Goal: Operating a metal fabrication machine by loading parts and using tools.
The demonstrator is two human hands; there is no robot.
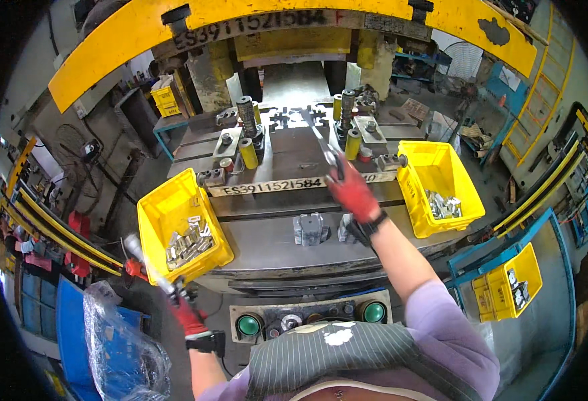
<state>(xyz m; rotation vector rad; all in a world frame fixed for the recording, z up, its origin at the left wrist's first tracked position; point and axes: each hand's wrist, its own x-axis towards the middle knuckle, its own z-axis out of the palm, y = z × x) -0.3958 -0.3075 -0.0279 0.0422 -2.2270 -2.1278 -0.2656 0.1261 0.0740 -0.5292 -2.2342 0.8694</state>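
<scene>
Two yellow bins [212, 262] are part-filled with metal pieces [190, 244] and stacks [311, 229] sit on the press bed [267, 234], so work looks midway, right grip [354, 192] closed round a slim tool [330, 155] toward the die [294, 146], left grip [187, 314] too blurred to tell its hold.

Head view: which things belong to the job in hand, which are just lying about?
Apparently in use:
- red-gloved right hand, holding a long thin metal tool
- red-gloved left hand
- flat grey steel plate between upright posts
- yellow plastic left bin and yellow plastic right bin, both holding silver metal parts

Probably just lying about:
- crumpled clear plastic wrap
- black round fan
</scene>
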